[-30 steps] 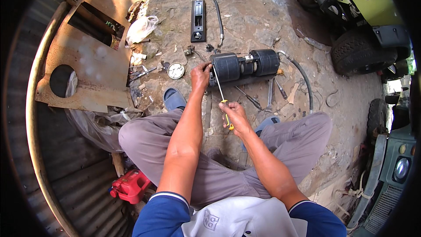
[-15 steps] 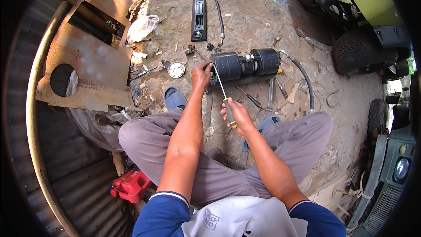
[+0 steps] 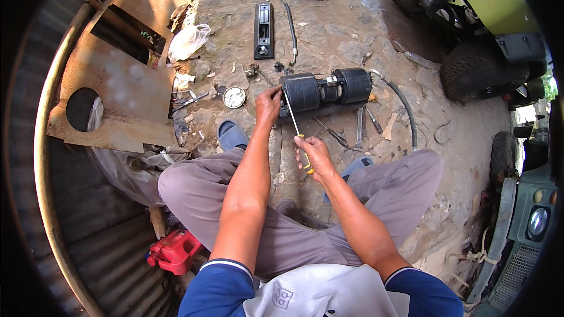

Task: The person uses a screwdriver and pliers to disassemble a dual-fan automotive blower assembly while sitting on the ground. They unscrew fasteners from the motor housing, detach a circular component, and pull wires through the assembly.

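A black double-drum blower unit [image 3: 303, 92] lies on the stone ground in front of me. My right hand [image 3: 318, 155] is wrapped round the yellow and grey handle of a screwdriver [image 3: 306, 163]. Its long shaft slants up and left to the unit's left end. At that end, by the shaft's tip, is my left hand [image 3: 268, 107], its fingers pinched together. Whatever they hold is too small to make out, and the exact spot the tip touches is hidden.
Pliers [image 3: 336, 137], a wrench [image 3: 360, 127] and another screwdriver [image 3: 373, 119] lie below the blower. Black hoses [image 3: 402, 98] and a long black panel [image 3: 264, 32] lie around it. A round tin [image 3: 234, 97] stands left, a red jerrycan [image 3: 176, 251] lower left, vehicles at right.
My right hand has shifted slightly left, and the screwdriver's handle has turned in its grip. My left hand stays at the blower's left end. The whole view has moved a little.
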{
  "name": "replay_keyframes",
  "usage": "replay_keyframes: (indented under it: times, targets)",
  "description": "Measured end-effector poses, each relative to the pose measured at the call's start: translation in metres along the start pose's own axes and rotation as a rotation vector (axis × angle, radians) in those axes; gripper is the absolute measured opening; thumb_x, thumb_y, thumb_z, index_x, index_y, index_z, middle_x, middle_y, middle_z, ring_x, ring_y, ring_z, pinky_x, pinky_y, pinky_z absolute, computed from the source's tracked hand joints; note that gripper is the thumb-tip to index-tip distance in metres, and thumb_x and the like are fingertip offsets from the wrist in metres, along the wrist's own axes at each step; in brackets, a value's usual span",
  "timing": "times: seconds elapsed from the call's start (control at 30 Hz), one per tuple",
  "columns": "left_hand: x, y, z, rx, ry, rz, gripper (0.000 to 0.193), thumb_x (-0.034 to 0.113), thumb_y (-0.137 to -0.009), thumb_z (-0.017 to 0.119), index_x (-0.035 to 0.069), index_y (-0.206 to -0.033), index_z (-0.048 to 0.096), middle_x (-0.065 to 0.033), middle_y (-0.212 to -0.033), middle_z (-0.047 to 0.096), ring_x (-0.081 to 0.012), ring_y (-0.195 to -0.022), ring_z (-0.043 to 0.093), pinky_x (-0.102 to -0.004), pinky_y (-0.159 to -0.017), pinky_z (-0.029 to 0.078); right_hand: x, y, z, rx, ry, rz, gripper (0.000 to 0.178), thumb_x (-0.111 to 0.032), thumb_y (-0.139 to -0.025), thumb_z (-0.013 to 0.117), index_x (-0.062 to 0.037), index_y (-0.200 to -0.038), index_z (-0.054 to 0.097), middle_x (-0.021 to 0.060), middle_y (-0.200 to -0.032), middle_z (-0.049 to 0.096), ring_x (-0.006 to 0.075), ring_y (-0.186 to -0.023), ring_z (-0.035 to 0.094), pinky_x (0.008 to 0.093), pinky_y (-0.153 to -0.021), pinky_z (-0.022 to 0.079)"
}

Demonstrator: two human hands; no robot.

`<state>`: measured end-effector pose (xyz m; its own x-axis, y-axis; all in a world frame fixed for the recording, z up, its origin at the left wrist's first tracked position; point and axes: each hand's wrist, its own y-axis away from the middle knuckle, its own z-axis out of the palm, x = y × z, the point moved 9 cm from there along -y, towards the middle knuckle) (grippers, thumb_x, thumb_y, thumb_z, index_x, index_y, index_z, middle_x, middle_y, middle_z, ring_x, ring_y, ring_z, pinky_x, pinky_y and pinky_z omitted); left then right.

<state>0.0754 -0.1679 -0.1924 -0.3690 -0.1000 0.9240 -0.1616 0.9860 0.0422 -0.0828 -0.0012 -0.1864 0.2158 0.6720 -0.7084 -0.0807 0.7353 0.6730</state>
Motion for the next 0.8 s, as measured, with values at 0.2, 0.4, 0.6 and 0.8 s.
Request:
replay_keyframes:
  times: [0.2, 0.4, 0.6, 0.8]
  targets:
    - [-0.003, 0.001, -0.001, 0.006, 0.012, 0.004, 0.029, 0.015, -0.091, 0.066, 0.004, -0.118, 0.071, -0.0165, -0.098, 0.075, -0.0202, -0.091, 0.072, -0.0314, -0.082, 0.053, -0.002, 0.003, -0.003, 0.155, 0.173, -0.004, 0.041, -0.041, -0.094, 0.067, -0.0033, -0.107, 0.056, 0.0042, -0.077, 0.060, 0.0129, -0.065, 0.063, 0.0277, -0.042, 0.047]
    - [-0.002, -0.001, 0.000, 0.000, -0.002, 0.017, 0.029, 0.014, -0.091, 0.065, 0.003, -0.118, 0.070, -0.0167, -0.099, 0.075, -0.0203, -0.091, 0.072, -0.0317, -0.083, 0.053, -0.004, 0.005, 0.003, -0.020, -0.108, 0.048, 0.044, -0.041, -0.089, 0.073, -0.0029, -0.101, 0.054, 0.0032, -0.076, 0.057, 0.0126, -0.061, 0.059, 0.0297, -0.042, 0.047]
    - [0.001, 0.001, 0.001, -0.005, -0.014, 0.020, 0.029, 0.013, -0.092, 0.064, 0.002, -0.118, 0.070, -0.0165, -0.100, 0.075, -0.0201, -0.091, 0.071, -0.0318, -0.083, 0.053, -0.009, 0.003, -0.004, 0.075, 0.089, -0.062, 0.042, -0.045, -0.096, 0.062, -0.0041, -0.106, 0.054, 0.0062, -0.079, 0.063, 0.0139, -0.062, 0.062, 0.0297, -0.044, 0.049]
    - [-0.008, 0.002, -0.001, -0.003, 0.034, -0.005, 0.030, 0.013, -0.092, 0.063, 0.002, -0.120, 0.069, -0.0167, -0.100, 0.075, -0.0203, -0.091, 0.072, -0.0320, -0.083, 0.053, -0.005, 0.002, 0.000, 0.051, -0.032, 0.026, 0.040, -0.041, -0.097, 0.063, -0.0031, -0.106, 0.055, 0.0059, -0.081, 0.063, 0.0123, -0.060, 0.061, 0.0272, -0.044, 0.049]
